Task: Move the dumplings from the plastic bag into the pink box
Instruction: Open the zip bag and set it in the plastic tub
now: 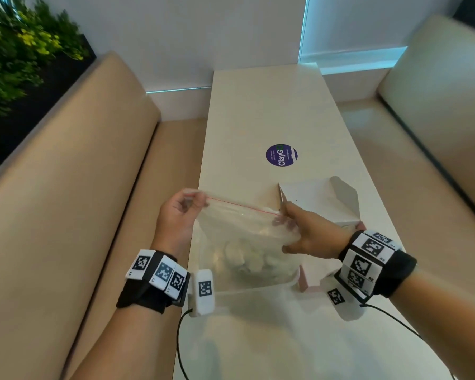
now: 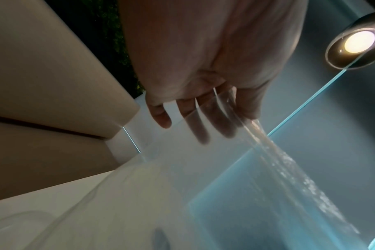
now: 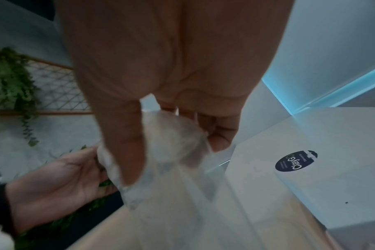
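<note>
A clear plastic zip bag (image 1: 239, 231) with a red seal line hangs above the near end of the table, with several pale dumplings (image 1: 247, 260) lumped in its bottom. My left hand (image 1: 181, 207) pinches the bag's top left corner. My right hand (image 1: 299, 229) grips the top right corner, thumb on the near side and fingers behind the film. In the right wrist view the right hand's fingers (image 3: 216, 132) curl round bunched bag film (image 3: 173, 135). The pink box (image 1: 321, 204) stands open behind my right hand, lid flaps up, its inside hidden.
The long white table (image 1: 258, 119) carries a round purple sticker (image 1: 281, 155). Beige padded benches (image 1: 80, 160) run along both sides. Green plants (image 1: 25, 56) fill the back left corner. Thin black cables trail from both wrist bands.
</note>
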`<state>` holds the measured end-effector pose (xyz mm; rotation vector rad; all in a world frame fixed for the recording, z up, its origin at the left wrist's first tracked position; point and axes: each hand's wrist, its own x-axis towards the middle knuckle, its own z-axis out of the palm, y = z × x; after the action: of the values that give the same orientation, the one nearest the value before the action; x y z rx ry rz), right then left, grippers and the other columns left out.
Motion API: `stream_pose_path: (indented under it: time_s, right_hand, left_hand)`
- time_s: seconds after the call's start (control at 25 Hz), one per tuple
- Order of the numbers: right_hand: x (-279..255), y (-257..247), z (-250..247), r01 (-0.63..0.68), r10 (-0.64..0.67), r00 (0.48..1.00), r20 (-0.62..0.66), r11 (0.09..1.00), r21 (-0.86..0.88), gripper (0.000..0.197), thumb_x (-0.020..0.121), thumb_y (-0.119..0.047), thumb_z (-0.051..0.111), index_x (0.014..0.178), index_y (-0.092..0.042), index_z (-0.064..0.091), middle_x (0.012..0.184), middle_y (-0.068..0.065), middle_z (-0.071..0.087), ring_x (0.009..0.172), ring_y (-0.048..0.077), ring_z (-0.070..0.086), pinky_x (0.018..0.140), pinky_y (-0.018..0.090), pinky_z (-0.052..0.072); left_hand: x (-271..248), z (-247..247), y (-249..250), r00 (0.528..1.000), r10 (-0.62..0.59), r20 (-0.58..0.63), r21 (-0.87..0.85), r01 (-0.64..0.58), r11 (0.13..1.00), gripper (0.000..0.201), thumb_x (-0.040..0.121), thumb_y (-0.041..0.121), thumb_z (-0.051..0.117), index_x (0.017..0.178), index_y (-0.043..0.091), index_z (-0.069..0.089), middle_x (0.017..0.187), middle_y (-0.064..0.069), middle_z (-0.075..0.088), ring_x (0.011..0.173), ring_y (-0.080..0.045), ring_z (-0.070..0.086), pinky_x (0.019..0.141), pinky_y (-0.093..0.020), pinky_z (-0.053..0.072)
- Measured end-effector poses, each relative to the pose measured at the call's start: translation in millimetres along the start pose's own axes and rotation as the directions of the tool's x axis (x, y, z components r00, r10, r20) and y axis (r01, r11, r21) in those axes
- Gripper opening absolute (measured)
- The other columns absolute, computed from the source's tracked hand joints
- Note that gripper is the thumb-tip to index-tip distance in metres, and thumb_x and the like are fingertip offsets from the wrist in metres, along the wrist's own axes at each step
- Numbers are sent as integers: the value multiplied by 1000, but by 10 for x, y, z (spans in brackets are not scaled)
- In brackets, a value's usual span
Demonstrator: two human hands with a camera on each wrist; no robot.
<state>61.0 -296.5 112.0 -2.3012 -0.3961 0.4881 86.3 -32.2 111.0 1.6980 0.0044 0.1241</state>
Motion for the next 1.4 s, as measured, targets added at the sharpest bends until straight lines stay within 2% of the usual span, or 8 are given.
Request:
stream_pose_path:
  time_s: [0.12,0.24,0.48,0.6,0.88,1.08,1.2,1.4]
  right_hand:
    - [-39,-117,-220,-44,36,997,61,991,124,54,76,-32,74,120,-31,43,98,-10,55,88,3,55,76,16,44]
    - [-74,-312,-470,50,-51,998,-42,998,-23,11,84,-33,64,85,-25,56,67,-11,51,57,0,46,59,18,34]
    - [-535,-866,-876,251,-233,967,-106,946,207,38,82,-52,57,84,-14,59,74,18,54,65,28,48,57,36,39]
    - [-820,-1012,-893,357,-326,929,-174,913,196,33,84,-49,56,85,-17,60,70,6,56,60,17,48,53,21,38]
    - [-962,-457,-461,117,-112,991,-78,991,69,33,78,-60,53,80,-29,65,69,8,62,65,30,55,60,38,45]
    - [-847,14,-144,-51,40,987,-158,997,-65,47,76,-67,49,89,-28,70,72,-3,65,73,10,52,72,35,48]
    - [-776,-51,-146,-54,-59,959,-277,922,-384,45,77,-66,48,110,-38,58,102,-13,55,91,4,47,91,36,37]
    - [-347,-424,156,189,-341,910,-237,848,-495,34,74,-34,72,104,-22,59,92,-1,63,80,25,60,70,38,46]
  left_hand:
    - [8,-35,141,999,46,-11,-48,-47,998,14,88,17,59,77,22,66,67,18,69,69,7,59,71,-10,45]
    - [-42,-59,436,993,121,16,-16,-120,993,11,81,27,62,75,28,71,68,14,71,66,1,63,68,-17,50]
    - [-389,-317,1178,938,337,76,-79,-332,940,12,85,25,61,83,15,67,71,3,73,58,-17,68,51,-25,53]
    - [-537,-386,1290,921,371,120,-123,-357,926,15,84,38,63,79,26,70,73,3,74,57,-20,69,50,-25,53]
    - [-841,-221,416,946,-36,321,-53,56,997,33,69,53,74,77,21,76,75,-8,75,66,-18,70,60,-24,55]
    - [-874,-30,-38,927,-172,332,104,146,984,12,74,27,69,73,17,77,78,-4,76,77,-13,70,76,-23,53]
    - [-787,55,-51,942,-170,291,70,156,985,15,72,27,70,74,13,75,77,-8,75,75,-12,68,76,-24,53]
    - [-623,205,-50,950,-164,266,61,153,986,22,69,32,73,74,10,74,77,-11,74,74,-14,66,76,-31,53]
